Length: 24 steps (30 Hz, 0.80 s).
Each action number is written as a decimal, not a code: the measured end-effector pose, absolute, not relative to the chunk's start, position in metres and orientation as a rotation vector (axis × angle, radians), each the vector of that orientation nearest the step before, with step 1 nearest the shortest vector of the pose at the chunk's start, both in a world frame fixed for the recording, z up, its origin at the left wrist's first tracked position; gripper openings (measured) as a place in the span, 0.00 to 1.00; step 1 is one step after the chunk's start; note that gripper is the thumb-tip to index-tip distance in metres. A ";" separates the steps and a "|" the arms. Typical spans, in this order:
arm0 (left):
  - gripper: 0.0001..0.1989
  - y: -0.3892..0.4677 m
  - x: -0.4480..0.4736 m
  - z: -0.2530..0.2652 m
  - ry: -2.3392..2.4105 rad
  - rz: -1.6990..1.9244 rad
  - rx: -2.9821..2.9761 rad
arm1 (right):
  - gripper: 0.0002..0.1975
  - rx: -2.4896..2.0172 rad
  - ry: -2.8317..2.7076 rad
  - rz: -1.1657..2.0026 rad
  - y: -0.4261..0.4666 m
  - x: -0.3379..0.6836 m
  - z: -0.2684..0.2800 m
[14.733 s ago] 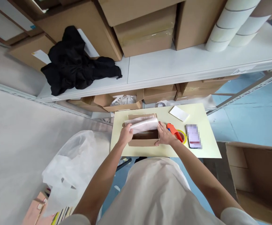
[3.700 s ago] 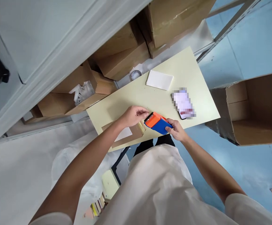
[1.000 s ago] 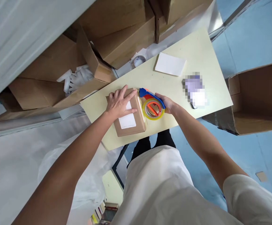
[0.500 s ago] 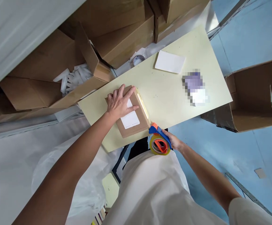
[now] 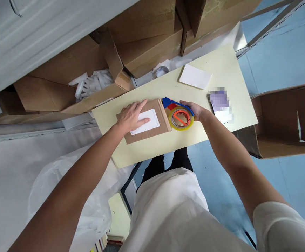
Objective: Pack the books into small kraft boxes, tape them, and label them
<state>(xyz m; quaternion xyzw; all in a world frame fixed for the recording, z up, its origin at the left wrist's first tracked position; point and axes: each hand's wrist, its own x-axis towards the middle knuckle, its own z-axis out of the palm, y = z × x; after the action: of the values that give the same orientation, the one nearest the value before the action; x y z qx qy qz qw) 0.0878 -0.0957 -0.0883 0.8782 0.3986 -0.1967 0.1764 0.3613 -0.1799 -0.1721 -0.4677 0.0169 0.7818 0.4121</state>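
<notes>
A brown cardboard box (image 5: 159, 122) with a white label (image 5: 152, 118) lies on the pale yellow table (image 5: 142, 152). My left hand (image 5: 131, 117) rests on the box's left part with fingers spread, thumb reaching over the label. In my right hand (image 5: 194, 109) is a blue and orange tape dispenser (image 5: 181, 115) loaded with a yellowish roll of tape. Its blue head is at the far right corner of the box, touching or very close to it. The fingers under the dispenser's handle are partly hidden.
White paper (image 5: 195, 76) and a blurred purple-and-white item (image 5: 220, 105) lie on the table's right part. Behind the table stand open cartons (image 5: 152, 45), one holding white pieces (image 5: 97, 82), and a tape roll (image 5: 162, 71). An open carton (image 5: 286, 115) stands to the right.
My right hand has carried the tape dispenser away from my body, from the box's near right corner to its far right corner. My left hand stays on the box; the view has shifted slightly.
</notes>
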 end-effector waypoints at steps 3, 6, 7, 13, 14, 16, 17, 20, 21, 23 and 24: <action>0.38 -0.096 0.089 -0.091 1.178 -0.585 2.470 | 0.22 -1.191 0.046 1.987 -0.196 0.358 -0.171; 0.38 -0.099 0.088 -0.091 1.187 -0.615 2.479 | 0.21 -1.230 0.075 2.061 -0.228 0.359 -0.171; 0.38 -0.100 0.088 -0.091 1.190 -0.623 2.480 | 0.21 -1.255 0.101 2.102 -0.242 0.359 -0.171; 0.39 -0.107 0.091 -0.091 1.260 -0.592 2.441 | 0.18 -1.342 0.231 2.130 -0.328 0.330 -0.174; 0.38 -0.111 0.090 -0.092 1.291 -0.571 2.423 | 0.18 -1.329 0.242 2.091 -0.333 0.323 -0.173; 0.38 -0.123 0.085 -0.093 1.399 -0.515 2.357 | 0.18 -1.299 0.271 2.022 -0.330 0.311 -0.170; 0.39 -0.129 0.081 -0.094 1.464 -0.484 2.302 | 0.19 -1.288 0.282 1.997 -0.321 0.307 -0.167; 0.42 -0.145 0.068 -0.093 1.591 -0.422 2.165 | 0.21 -1.296 0.241 1.985 -0.272 0.311 -0.160; 0.43 -0.146 0.065 -0.091 1.599 -0.416 2.176 | 0.20 -1.304 0.193 1.982 -0.252 0.315 -0.158; 0.45 -0.140 0.064 -0.086 1.544 -0.429 2.292 | 0.19 -1.314 0.081 2.016 -0.211 0.324 -0.157; 0.47 -0.133 0.066 -0.084 1.476 -0.444 2.375 | 0.19 -1.289 0.007 2.021 -0.193 0.328 -0.157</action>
<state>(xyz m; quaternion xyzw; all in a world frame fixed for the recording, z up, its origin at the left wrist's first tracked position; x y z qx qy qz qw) 0.0664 -0.1327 -0.0839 0.8288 0.5150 -0.1551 0.1546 0.3281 -0.1935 -0.1569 -0.5008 0.0027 0.7853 0.3640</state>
